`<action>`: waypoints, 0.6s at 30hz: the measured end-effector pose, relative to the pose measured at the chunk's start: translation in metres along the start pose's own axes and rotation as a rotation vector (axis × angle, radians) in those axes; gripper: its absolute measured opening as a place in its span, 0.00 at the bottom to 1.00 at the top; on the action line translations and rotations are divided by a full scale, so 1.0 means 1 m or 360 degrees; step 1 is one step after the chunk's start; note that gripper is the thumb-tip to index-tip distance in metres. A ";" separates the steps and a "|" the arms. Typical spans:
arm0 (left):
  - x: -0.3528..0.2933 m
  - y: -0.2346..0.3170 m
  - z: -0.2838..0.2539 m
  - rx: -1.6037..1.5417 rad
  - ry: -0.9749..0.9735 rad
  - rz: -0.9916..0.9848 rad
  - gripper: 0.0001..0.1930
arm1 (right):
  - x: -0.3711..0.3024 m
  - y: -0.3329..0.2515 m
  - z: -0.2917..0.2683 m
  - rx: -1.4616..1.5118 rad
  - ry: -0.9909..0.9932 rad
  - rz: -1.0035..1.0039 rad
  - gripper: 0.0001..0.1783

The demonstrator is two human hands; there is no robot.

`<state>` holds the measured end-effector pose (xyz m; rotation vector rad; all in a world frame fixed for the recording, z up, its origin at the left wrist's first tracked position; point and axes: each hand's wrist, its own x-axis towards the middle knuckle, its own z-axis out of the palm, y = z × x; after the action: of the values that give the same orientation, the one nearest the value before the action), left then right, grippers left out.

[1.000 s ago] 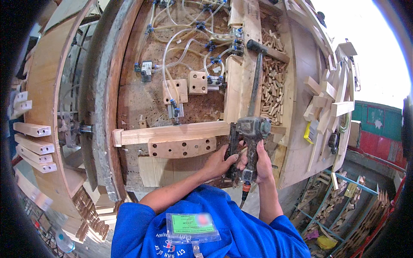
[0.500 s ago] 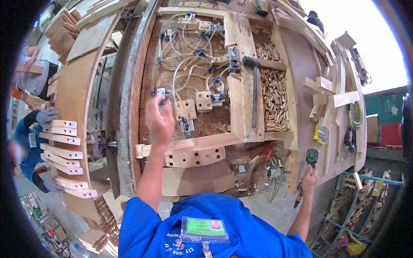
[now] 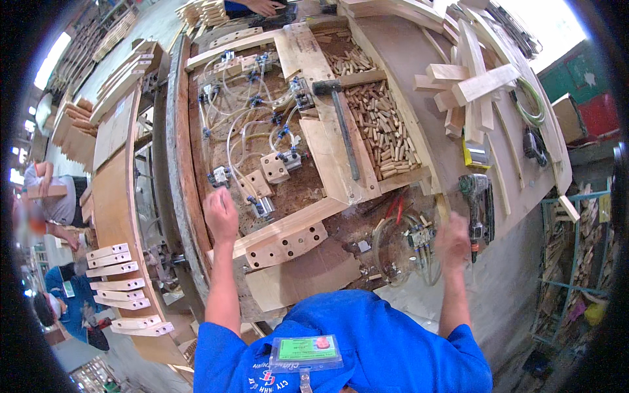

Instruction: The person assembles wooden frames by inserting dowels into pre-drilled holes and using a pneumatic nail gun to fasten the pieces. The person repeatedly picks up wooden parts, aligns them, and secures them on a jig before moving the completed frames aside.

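Workbench (image 3: 386, 52): cluttered wooden jig table, hammer (image 3: 341, 124) at centre.
Left hand (image 3: 221, 213): empty, fingers loose, above drilled wooden block (image 3: 286, 243) left-below hammer.
Right hand (image 3: 453, 241): blurred, grip unclear, just beside nail gun (image 3: 477, 203).

right hand (image 3: 453, 241) blurred, co-worker's hand (image 3: 262, 6) cut off

Matt bare-wood drilled block (image 3: 286, 243), rough wood bench (image 3: 393, 46), metal hammer (image 3: 341, 121).

A second earlier both hands gripped the nail gun (image 3: 476, 203) at the curved block (image 3: 286, 243). The left hand (image 3: 221, 213) then rose toward the clamps (image 3: 262, 196), and the right hand (image 3: 453, 241) let the gun go, leaving it on the bench (image 3: 517, 190).
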<state>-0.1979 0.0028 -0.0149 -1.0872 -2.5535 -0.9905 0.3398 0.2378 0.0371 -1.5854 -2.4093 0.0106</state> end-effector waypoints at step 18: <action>-0.076 0.018 -0.025 0.0391 -0.1002 0.0124 0.23 | -0.034 -0.022 0.031 0.0047 -0.0345 0.0422 0.25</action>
<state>-0.1328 -0.0473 -0.0183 -1.6006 -2.9566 -0.3215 0.3262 0.2025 0.0036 -1.9681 -2.3163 0.2793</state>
